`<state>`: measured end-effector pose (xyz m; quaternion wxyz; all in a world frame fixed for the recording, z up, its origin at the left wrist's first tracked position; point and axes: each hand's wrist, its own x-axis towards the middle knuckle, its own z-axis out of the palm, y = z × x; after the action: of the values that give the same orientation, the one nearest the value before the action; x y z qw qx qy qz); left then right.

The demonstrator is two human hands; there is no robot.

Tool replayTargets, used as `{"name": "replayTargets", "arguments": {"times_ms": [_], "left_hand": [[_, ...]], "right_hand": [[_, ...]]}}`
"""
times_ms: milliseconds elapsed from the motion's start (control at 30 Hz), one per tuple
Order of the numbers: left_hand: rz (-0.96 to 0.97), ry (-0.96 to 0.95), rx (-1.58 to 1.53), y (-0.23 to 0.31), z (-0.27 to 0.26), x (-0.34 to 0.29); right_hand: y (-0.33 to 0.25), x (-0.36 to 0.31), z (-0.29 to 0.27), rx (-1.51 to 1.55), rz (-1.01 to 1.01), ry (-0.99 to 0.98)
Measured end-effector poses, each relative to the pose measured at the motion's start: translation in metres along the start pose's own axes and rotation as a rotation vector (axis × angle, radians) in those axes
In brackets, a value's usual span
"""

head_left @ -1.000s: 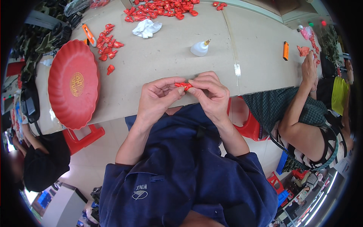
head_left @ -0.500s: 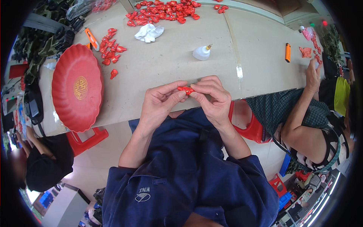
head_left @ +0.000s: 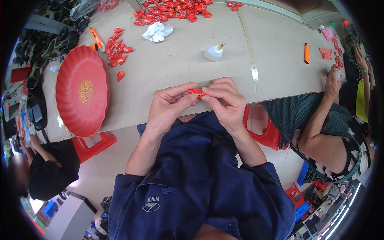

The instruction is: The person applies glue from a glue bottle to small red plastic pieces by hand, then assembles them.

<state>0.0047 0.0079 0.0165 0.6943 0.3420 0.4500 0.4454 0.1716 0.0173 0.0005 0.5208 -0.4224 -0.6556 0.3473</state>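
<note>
Between the fingertips of both my hands sits a small shiny red piece (head_left: pixel 197 93), shaped much like a wrapped candy. My left hand (head_left: pixel 169 105) pinches its left end, and my right hand (head_left: pixel 226 102) pinches the right end. Fingers cover part of it. Beyond my hands stands a white squeeze bottle (head_left: pixel 214 53) with a narrow tip. Similar red pieces lie in a small group (head_left: pixel 117 50) to the left and in a larger heap (head_left: pixel 173 11) at the far side of the table.
A scalloped red tray (head_left: pixel 66 90) lies at the table's left edge, with an orange cutter (head_left: pixel 97 40) behind it. A crumpled white tissue (head_left: pixel 157 32) rests near the heap. Another orange cutter (head_left: pixel 307 53) lies right, near a co-worker's hand (head_left: pixel 333 83). Red stools (head_left: pixel 266 132) stand below.
Both my hands stay at nearly the same place, still pinching the red piece, which looks slightly turned. At the right, a co-worker's hands have shifted.
</note>
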Motion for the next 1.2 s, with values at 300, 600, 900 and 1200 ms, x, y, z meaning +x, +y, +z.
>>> {"name": "replayTargets", "arguments": {"times_ms": [300, 600, 900, 1200], "left_hand": [[0.012, 0.007, -0.001, -0.0008, 0.0008, -0.0003], [0.004, 0.017, 0.014, 0.0001, 0.0054, 0.0023], [0.011, 0.043, 0.032, -0.0002, 0.0039, 0.0000], [0.030, 0.059, 0.049, -0.0017, 0.0054, -0.0008]], "right_hand": [[0.0027, -0.0008, -0.0001, -0.002, -0.031, -0.007], [0.0008, 0.0000, -0.0038, -0.007, 0.015, 0.007], [0.0019, -0.0009, -0.0001, 0.029, 0.013, 0.004], [0.0032, -0.0010, 0.0008, 0.024, 0.011, 0.010]]}}
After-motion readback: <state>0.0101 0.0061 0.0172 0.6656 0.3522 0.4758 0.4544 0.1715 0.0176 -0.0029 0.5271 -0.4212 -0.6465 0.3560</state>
